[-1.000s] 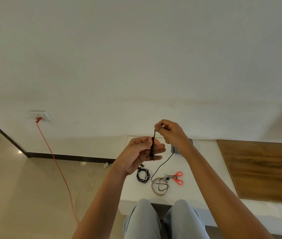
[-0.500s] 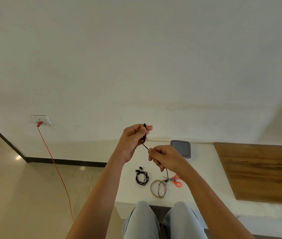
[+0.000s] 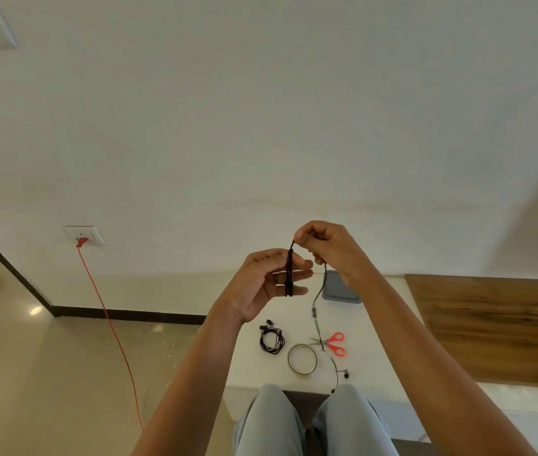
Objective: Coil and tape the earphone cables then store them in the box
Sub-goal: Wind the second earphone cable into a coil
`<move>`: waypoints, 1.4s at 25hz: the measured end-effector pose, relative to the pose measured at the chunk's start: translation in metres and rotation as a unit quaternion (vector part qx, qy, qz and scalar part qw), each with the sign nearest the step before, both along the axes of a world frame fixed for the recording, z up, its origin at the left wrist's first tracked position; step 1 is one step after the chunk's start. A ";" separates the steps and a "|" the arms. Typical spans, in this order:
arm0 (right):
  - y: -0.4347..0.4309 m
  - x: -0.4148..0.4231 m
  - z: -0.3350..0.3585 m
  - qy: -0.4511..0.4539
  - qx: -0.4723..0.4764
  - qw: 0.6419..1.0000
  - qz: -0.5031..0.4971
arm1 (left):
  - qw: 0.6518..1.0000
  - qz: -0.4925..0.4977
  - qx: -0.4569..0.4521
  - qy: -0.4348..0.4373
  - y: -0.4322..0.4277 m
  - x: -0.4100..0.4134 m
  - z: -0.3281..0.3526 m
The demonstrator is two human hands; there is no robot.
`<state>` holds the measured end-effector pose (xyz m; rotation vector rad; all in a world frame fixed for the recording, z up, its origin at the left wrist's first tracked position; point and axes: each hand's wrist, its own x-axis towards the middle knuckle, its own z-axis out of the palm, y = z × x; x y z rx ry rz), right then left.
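Observation:
A black earphone cable (image 3: 289, 274) is wound in loops round the fingers of my left hand (image 3: 269, 284), which is held up in front of me. My right hand (image 3: 328, 250) pinches the cable just above those loops. From it the free end hangs down past an inline remote to the earbuds near the white table's front edge. A second black earphone (image 3: 272, 339) lies coiled on the table. Beside it lie a roll of clear tape (image 3: 302, 359) and red-handled scissors (image 3: 333, 343). The grey box (image 3: 340, 287) sits at the back, partly hidden by my right wrist.
The white table (image 3: 389, 350) meets a wooden panel (image 3: 498, 327) on its right. My knees (image 3: 313, 419) are under the front edge. A red cord (image 3: 109, 324) runs from a wall socket (image 3: 85, 235) down across the floor at the left.
My right hand rose from below my left hand to above it, carrying the cable over my left fingers. My left hand dropped a little and its fingers spread. The hanging end swung right.

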<state>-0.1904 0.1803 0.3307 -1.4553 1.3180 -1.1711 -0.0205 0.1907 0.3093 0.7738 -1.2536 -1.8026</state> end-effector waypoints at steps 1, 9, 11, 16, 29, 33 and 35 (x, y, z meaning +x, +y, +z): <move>0.000 0.001 -0.008 -0.041 0.019 0.999 -0.001 | 1.000 0.004 -0.002 0.017 0.002 0.000 0.002; 0.027 0.013 -0.060 -0.210 0.198 0.957 0.023 | 0.999 0.006 -0.020 0.024 0.014 -0.002 -0.001; 0.031 0.010 -0.066 -0.220 0.213 0.951 0.042 | 0.998 0.013 -0.006 0.064 0.015 -0.004 -0.004; 0.056 0.021 -0.066 -0.061 0.180 0.981 0.046 | 0.993 0.093 -0.036 0.067 0.001 -0.010 -0.016; 0.035 -0.006 -0.011 0.154 -0.027 0.986 -0.055 | 0.994 -0.031 -0.040 -0.100 0.005 -0.007 -0.026; 0.016 -0.010 -0.034 -0.038 0.071 0.996 -0.027 | 0.999 -0.031 0.002 0.017 0.009 -0.004 -0.022; 0.017 -0.003 -0.053 -0.085 0.121 0.989 0.001 | 0.998 -0.030 0.004 0.058 0.009 -0.006 -0.019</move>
